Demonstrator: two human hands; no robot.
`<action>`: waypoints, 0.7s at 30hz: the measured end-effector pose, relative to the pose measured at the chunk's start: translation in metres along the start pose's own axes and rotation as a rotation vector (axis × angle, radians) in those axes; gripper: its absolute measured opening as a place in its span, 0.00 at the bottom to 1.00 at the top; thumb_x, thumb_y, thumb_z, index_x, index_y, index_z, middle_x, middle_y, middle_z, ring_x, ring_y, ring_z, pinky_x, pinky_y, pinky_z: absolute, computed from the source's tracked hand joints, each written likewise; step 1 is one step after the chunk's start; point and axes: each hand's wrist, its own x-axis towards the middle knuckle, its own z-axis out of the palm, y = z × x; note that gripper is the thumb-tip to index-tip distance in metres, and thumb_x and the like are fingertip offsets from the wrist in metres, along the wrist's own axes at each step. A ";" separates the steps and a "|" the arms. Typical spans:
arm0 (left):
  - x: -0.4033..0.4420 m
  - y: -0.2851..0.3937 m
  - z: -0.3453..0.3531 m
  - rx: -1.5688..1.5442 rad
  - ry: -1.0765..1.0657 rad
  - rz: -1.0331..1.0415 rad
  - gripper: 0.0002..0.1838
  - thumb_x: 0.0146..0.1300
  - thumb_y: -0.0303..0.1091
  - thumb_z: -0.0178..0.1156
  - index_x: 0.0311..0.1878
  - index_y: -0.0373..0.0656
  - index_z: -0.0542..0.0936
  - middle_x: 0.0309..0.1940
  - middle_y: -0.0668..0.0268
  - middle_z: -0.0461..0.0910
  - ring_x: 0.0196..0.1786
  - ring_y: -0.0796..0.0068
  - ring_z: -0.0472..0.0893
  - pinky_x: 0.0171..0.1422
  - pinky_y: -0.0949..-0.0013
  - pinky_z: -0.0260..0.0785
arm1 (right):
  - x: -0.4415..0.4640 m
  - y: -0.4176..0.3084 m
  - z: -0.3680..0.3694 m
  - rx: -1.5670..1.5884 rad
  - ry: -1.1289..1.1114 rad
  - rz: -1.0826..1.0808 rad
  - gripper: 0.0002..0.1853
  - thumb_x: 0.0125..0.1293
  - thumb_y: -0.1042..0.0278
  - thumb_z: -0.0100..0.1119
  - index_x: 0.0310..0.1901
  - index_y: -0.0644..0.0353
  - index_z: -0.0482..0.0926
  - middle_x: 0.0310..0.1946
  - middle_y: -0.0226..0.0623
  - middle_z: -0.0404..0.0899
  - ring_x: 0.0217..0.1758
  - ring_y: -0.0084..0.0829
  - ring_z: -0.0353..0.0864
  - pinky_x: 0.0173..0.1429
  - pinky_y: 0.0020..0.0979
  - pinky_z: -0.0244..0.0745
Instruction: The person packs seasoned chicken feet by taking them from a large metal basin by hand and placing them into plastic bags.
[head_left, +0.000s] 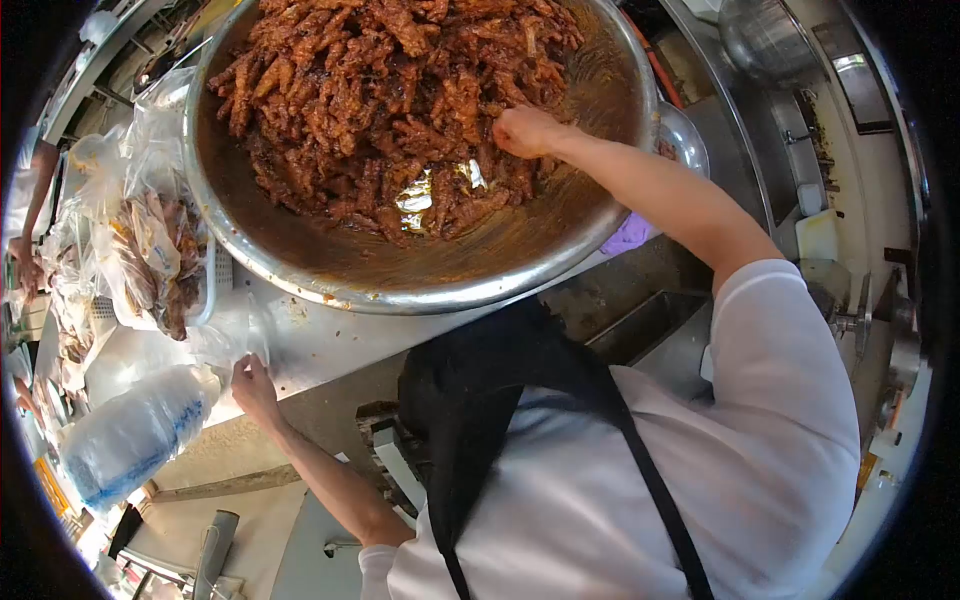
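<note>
A heap of glossy reddish-brown chicken feet (400, 110) fills much of a wide metal bowl (420, 296). Inside the bowl's right half, my right hand (527, 132) is curled closed against the pile, its fingertips partly hidden among the feet. My left hand (254, 386) is low at the left, by the edge of the metal table (325, 345). Its fingers are pinched together on a thin clear plastic bag (235, 328) that lies on the tabletop. Just left of that hand is a bundle of clear plastic bags with blue print (140, 430).
A white basket (208, 285) with plastic-wrapped brownish contents stands left of the bowl. Purple plastic (628, 234) shows under the bowl's right rim. A metal sink (650, 325) lies below the bowl, and another person's arm (38, 195) appears at the far left.
</note>
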 end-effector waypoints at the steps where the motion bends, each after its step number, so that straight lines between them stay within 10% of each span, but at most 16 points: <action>1: -0.009 0.008 -0.007 -0.053 -0.022 -0.041 0.22 0.59 0.46 0.56 0.41 0.34 0.81 0.28 0.51 0.82 0.34 0.54 0.82 0.41 0.57 0.70 | -0.003 0.005 0.005 -0.076 0.022 -0.118 0.18 0.54 0.78 0.57 0.48 0.56 0.80 0.46 0.46 0.80 0.52 0.42 0.79 0.53 0.43 0.74; 6: -0.027 0.031 -0.012 -0.074 0.450 -0.094 0.18 0.57 0.39 0.63 0.46 0.38 0.78 0.25 0.66 0.72 0.29 0.65 0.72 0.35 0.57 0.64 | -0.019 -0.005 0.041 -0.374 -0.118 -0.357 0.18 0.50 0.73 0.57 0.47 0.57 0.80 0.46 0.45 0.80 0.50 0.46 0.79 0.51 0.44 0.75; 12: -0.038 -0.022 0.007 -0.004 0.096 -0.147 0.14 0.60 0.38 0.60 0.39 0.35 0.78 0.25 0.60 0.74 0.29 0.62 0.73 0.36 0.56 0.64 | -0.020 0.006 0.015 -0.008 0.050 -0.210 0.19 0.54 0.50 0.68 0.32 0.62 0.82 0.34 0.45 0.82 0.40 0.43 0.82 0.42 0.43 0.75; 16: -0.056 -0.025 0.010 -0.191 0.427 -0.133 0.16 0.64 0.41 0.54 0.34 0.34 0.76 0.22 0.57 0.73 0.27 0.63 0.73 0.34 0.57 0.65 | 0.000 0.010 0.037 -0.094 0.615 -0.336 0.22 0.56 0.53 0.67 0.21 0.65 0.74 0.17 0.45 0.75 0.28 0.44 0.79 0.34 0.44 0.73; 21: -0.065 0.015 -0.002 -0.424 0.375 -0.325 0.19 0.64 0.44 0.54 0.38 0.32 0.74 0.22 0.57 0.73 0.27 0.61 0.73 0.36 0.57 0.66 | 0.026 -0.012 0.032 0.068 0.302 0.029 0.14 0.61 0.63 0.61 0.28 0.67 0.76 0.25 0.47 0.77 0.30 0.41 0.79 0.34 0.41 0.75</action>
